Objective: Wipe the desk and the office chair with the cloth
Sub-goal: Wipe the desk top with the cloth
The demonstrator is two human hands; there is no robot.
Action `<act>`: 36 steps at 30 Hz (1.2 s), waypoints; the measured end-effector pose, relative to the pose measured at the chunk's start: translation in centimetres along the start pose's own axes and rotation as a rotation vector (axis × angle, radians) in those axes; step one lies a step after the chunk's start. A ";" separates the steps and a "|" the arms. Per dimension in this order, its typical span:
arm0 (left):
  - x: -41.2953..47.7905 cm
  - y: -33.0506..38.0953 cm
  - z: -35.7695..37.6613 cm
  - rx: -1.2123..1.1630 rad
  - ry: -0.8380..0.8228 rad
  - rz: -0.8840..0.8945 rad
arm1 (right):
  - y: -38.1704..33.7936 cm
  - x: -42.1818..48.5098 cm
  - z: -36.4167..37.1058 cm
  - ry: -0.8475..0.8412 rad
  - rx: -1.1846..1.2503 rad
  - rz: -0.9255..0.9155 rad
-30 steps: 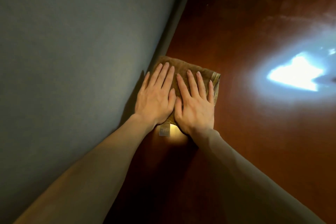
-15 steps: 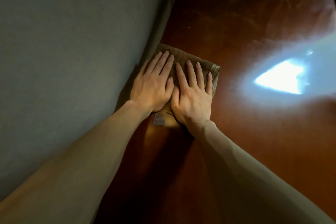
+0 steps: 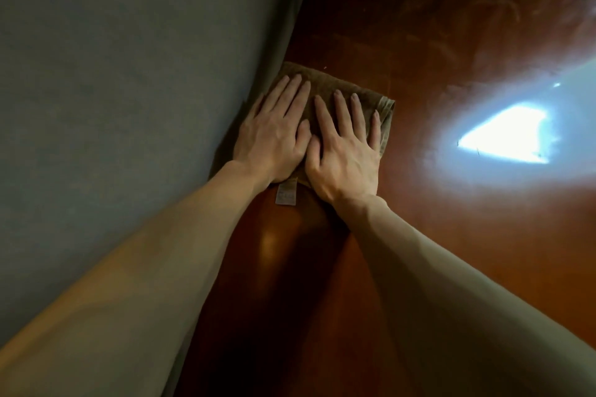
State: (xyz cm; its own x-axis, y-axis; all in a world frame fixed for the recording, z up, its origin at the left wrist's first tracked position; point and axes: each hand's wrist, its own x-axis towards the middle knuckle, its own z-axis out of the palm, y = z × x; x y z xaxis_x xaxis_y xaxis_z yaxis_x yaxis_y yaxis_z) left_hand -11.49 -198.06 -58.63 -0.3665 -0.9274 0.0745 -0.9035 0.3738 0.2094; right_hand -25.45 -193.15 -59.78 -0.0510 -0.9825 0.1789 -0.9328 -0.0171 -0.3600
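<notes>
Folded brown cloth (image 3: 329,80) is pinned flat on the bench (image 3: 419,267) under both grips, with its white tag (image 3: 286,193) exposed between the wrists. Left grip (image 3: 274,135) and right grip (image 3: 345,151) are laid side by side, thumbs adjacent, fingers straight and spread, nothing clamped. A grey panel (image 3: 129,74) is met just left of the left grip. Bright glare (image 3: 506,135) is seen well right of the right grip.

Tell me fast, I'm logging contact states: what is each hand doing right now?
Left hand: open, fingers straight, pressing flat on the cloth.
Right hand: open, fingers straight, pressing flat on the cloth.
</notes>
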 end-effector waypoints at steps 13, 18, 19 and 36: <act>-1.8 2.0 0.1 0.033 -0.013 -0.074 | 0.9 -1.3 -1.0 -0.029 -0.003 -0.021; -5.0 3.6 0.5 0.035 -0.001 -0.068 | 1.3 -5.1 -1.5 -0.016 0.004 -0.022; -5.8 4.1 0.5 0.032 -0.003 -0.064 | 1.4 -6.0 -1.7 -0.019 0.000 -0.019; -31.2 17.0 1.2 0.039 -0.110 -0.094 | 3.2 -33.6 -7.2 -0.043 -0.018 0.020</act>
State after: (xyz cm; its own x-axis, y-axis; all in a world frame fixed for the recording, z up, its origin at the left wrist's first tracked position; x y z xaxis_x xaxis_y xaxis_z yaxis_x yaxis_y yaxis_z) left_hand -15.65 -162.76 -58.55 -0.3005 -0.9524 -0.0517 -0.9420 0.2879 0.1726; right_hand -29.28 -158.86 -60.37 -0.0546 -0.9897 0.1322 -0.9380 0.0055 -0.3466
